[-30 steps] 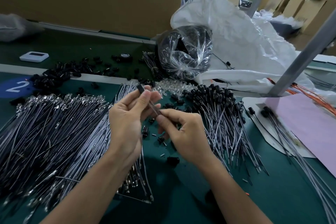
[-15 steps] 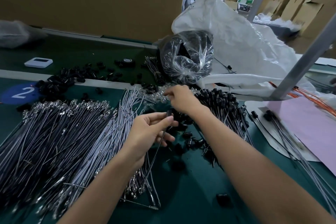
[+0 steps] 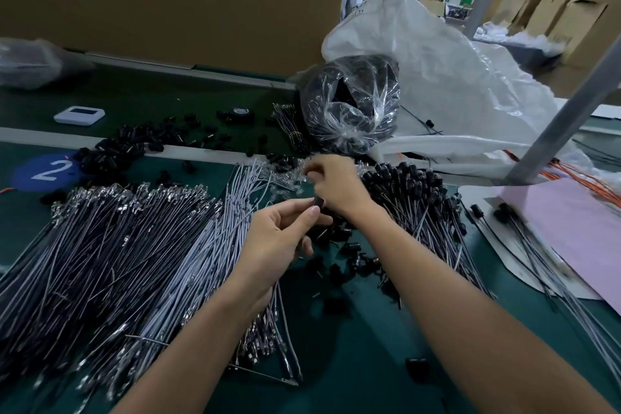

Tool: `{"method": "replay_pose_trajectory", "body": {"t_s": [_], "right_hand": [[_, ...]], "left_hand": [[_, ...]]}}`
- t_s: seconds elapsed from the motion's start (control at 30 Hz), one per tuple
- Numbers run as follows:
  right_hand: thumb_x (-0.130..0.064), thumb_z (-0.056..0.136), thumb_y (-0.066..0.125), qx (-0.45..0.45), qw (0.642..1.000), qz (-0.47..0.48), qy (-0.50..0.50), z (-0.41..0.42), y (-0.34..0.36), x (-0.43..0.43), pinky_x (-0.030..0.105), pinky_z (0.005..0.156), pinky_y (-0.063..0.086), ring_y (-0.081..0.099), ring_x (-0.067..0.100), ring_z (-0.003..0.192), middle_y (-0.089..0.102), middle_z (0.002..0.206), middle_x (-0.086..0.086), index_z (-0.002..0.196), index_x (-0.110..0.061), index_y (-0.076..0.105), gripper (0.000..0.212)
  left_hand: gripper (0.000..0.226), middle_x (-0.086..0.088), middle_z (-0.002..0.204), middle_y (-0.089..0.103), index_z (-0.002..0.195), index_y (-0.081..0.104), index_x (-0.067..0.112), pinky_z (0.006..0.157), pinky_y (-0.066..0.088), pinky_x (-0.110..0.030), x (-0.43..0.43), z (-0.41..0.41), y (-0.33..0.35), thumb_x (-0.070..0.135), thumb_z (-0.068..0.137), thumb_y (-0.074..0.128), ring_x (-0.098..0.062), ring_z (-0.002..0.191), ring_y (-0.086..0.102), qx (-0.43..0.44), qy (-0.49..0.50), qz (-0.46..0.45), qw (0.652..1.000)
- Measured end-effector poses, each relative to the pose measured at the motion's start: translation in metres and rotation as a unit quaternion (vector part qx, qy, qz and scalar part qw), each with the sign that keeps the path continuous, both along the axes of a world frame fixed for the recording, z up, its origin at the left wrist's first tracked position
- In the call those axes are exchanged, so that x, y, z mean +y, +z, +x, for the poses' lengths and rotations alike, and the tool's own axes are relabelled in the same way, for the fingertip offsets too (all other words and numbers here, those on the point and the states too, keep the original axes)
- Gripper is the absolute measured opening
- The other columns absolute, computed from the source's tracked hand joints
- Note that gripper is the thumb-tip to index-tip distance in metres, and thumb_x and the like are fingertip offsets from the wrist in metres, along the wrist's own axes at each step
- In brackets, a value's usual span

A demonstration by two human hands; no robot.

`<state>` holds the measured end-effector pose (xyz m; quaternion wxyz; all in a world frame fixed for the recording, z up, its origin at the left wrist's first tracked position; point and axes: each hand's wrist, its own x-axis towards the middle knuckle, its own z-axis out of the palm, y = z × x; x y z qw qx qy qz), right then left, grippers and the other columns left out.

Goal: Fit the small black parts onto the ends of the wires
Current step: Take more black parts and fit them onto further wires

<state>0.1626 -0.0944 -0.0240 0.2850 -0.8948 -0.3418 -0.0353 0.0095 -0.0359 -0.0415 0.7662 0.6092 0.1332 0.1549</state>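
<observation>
White device, pink sheet, blue number marker, grey post

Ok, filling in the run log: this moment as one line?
left hand: pinches small black part | right hand: reaches into clear parts pile, grasp unclear

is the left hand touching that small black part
Touching: the head view shows the left hand pinching the small black part between thumb and fingertip.
</observation>
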Motion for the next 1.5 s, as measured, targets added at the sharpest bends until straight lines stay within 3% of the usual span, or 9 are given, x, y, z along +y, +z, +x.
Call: {"method": "replay_pose_trajectory", "body": {"t_s": [0.1,0.23,0.43,0.67,0.8,1.0,1.17,1.3,1.5], "right_hand": [[-0.011,0.087,0.071,0.091,0.973,0.213,-0.005,-0.023,0.007,-0.028,0.024,0.071,0.054,0.066,0.009,0.075,0.072,0.081,-0.004,0.086,-0.016,0.073,0.005],[-0.005,0.085,0.072,0.178,0.926,0.332,0.041,-0.056,0.005,-0.066,0.019,0.066,0.052,0.066,0.007,0.069,0.071,0.075,-0.003,0.086,-0.014,0.071,0.009],[0.0,0.087,0.069,0.113,0.951,0.282,0.052,-0.068,0.002,-0.08,0.029,0.079,0.057,0.069,0.013,0.081,0.072,0.084,-0.003,0.09,-0.014,0.071,0.014],[-0.001,0.085,0.071,0.056,0.965,0.251,0.05,-0.071,0.001,-0.084,0.015,0.071,0.053,0.068,0.004,0.074,0.072,0.079,-0.009,0.087,-0.017,0.072,0.016],[-0.003,0.086,0.071,0.034,0.964,0.26,0.039,-0.07,0.0,-0.085,0.011,0.068,0.049,0.066,0.002,0.073,0.071,0.078,-0.01,0.088,-0.015,0.072,0.012],[0.001,0.084,0.071,0.075,0.962,0.246,0.087,-0.068,0.003,-0.091,0.022,0.074,0.055,0.068,0.007,0.076,0.072,0.081,-0.007,0.089,-0.013,0.073,0.015],[0.002,0.083,0.072,0.111,0.961,0.231,0.103,-0.064,0.005,-0.096,0.026,0.07,0.057,0.068,0.01,0.07,0.072,0.076,-0.003,0.088,-0.016,0.072,0.019],[0.004,0.083,0.071,0.134,0.961,0.216,0.108,-0.062,0.004,-0.098,0.025,0.068,0.056,0.067,0.007,0.067,0.071,0.073,-0.005,0.086,-0.015,0.072,0.019],[0.005,0.081,0.073,0.139,0.966,0.19,0.104,-0.062,0.0,-0.097,0.031,0.063,0.054,0.065,0.015,0.065,0.07,0.072,-0.001,0.08,-0.013,0.073,0.019]], "left_hand": [[0.012,-0.002,0.088,0.078,0.104,0.07,0.013,0.046,0.041,-0.01,0.001,0.0,-0.002,0.014,0.094,0.063,-0.004,0.049,0.055,-0.005,0.012,0.01,1.0],[0.01,-0.002,0.085,0.078,0.1,0.069,0.01,0.047,0.042,-0.01,0.0,0.001,-0.002,0.008,0.091,0.066,0.0,0.052,0.059,-0.022,0.015,0.045,0.999],[0.013,-0.004,0.08,0.077,0.093,0.072,0.012,0.044,0.038,-0.007,-0.005,0.0,-0.001,0.002,0.087,0.068,0.003,0.05,0.058,-0.052,0.006,0.088,0.995],[0.012,-0.005,0.076,0.076,0.092,0.073,0.011,0.044,0.039,-0.007,-0.007,-0.001,-0.002,0.002,0.087,0.068,0.003,0.051,0.059,-0.058,0.009,0.093,0.994],[0.01,-0.005,0.076,0.076,0.093,0.074,0.013,0.045,0.042,-0.012,-0.005,0.0,-0.003,0.008,0.087,0.068,-0.007,0.053,0.063,-0.045,0.011,0.113,0.992],[0.012,-0.003,0.075,0.076,0.093,0.074,0.019,0.054,0.051,-0.017,-0.003,-0.001,-0.004,0.01,0.086,0.07,-0.013,0.061,0.07,-0.042,-0.005,0.149,0.988],[0.014,-0.006,0.071,0.075,0.092,0.074,0.017,0.057,0.053,-0.017,-0.002,-0.001,-0.004,0.02,0.078,0.071,-0.014,0.061,0.071,-0.055,-0.023,0.154,0.986],[0.015,-0.004,0.07,0.075,0.089,0.074,0.02,0.059,0.055,-0.018,0.0,-0.001,-0.007,0.006,0.086,0.07,-0.015,0.062,0.072,-0.058,-0.033,0.185,0.98],[0.015,-0.003,0.068,0.074,0.088,0.074,0.02,0.058,0.055,-0.019,0.003,-0.002,-0.009,0.006,0.088,0.068,-0.016,0.063,0.073,-0.045,-0.06,0.204,0.976]]}}
